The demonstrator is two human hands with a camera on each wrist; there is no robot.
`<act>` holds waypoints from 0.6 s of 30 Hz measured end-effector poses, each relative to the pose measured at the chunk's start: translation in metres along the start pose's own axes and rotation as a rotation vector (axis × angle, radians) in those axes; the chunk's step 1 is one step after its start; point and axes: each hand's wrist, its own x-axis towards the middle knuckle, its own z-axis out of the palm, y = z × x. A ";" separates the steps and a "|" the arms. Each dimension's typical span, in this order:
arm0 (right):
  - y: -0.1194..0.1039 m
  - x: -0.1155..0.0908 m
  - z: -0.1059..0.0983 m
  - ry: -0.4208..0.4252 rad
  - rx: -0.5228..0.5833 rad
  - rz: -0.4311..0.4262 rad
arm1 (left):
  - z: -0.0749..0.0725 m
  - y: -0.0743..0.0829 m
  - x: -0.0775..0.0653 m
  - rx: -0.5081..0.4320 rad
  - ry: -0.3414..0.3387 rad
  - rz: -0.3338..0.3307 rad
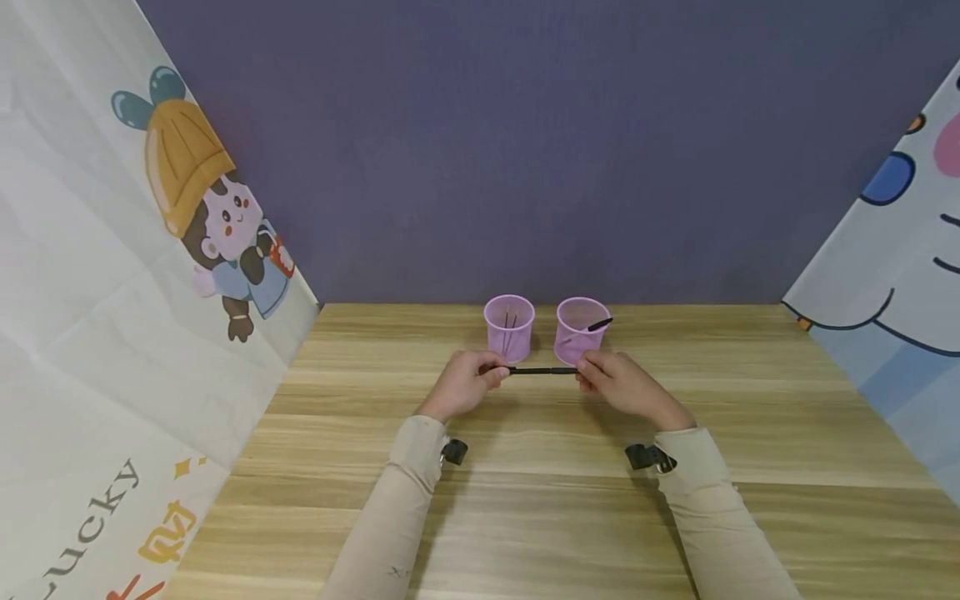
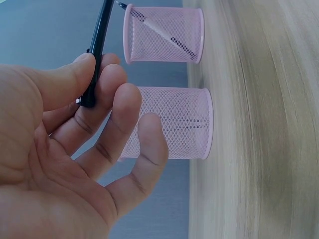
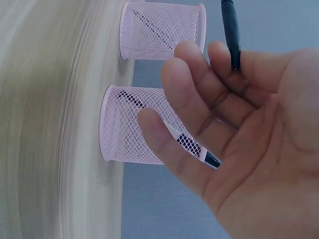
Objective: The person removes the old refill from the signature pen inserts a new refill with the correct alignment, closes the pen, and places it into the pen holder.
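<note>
My left hand and right hand hold a black pen level between them, one at each end. In the left wrist view, thumb and forefinger pinch the end with the clip, while the other fingers are loosely bent. The right thumb and forefinger pinch the opposite tip. Just behind the hands stand two pink mesh cups. Inside the left cup lean two thin dark sticks. A pale pen with black ends slants in the right cup, poking over its rim.
The wood-grain table ends at a dark purple-grey wall panel. White sheets printed with cartoons border it on the left and right. Each sleeve carries a black wrist device on the inner side.
</note>
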 end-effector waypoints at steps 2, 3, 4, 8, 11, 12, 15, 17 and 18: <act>0.000 0.000 0.000 0.001 -0.005 -0.004 | 0.000 0.000 0.000 -0.003 0.000 -0.001; 0.000 0.000 0.000 0.002 -0.008 -0.006 | 0.000 -0.001 0.000 -0.005 0.000 -0.003; 0.000 0.000 0.000 0.002 -0.010 -0.006 | 0.001 -0.001 0.000 -0.006 0.001 -0.004; 0.000 0.000 -0.001 0.005 -0.013 -0.002 | 0.001 -0.001 0.000 -0.012 0.001 -0.004; -0.001 0.000 -0.002 0.005 -0.012 0.001 | 0.001 -0.001 0.001 -0.009 0.003 0.001; -0.002 0.000 -0.002 0.005 -0.012 0.003 | 0.001 -0.002 0.001 -0.006 0.003 0.002; -0.002 0.000 -0.002 0.005 -0.012 0.001 | 0.002 -0.002 0.001 0.004 0.007 0.007; -0.001 0.000 -0.002 0.004 -0.012 -0.001 | 0.002 -0.003 0.001 0.005 0.008 0.010; -0.002 0.000 -0.002 0.006 -0.009 0.001 | 0.002 -0.003 0.001 0.005 0.007 0.012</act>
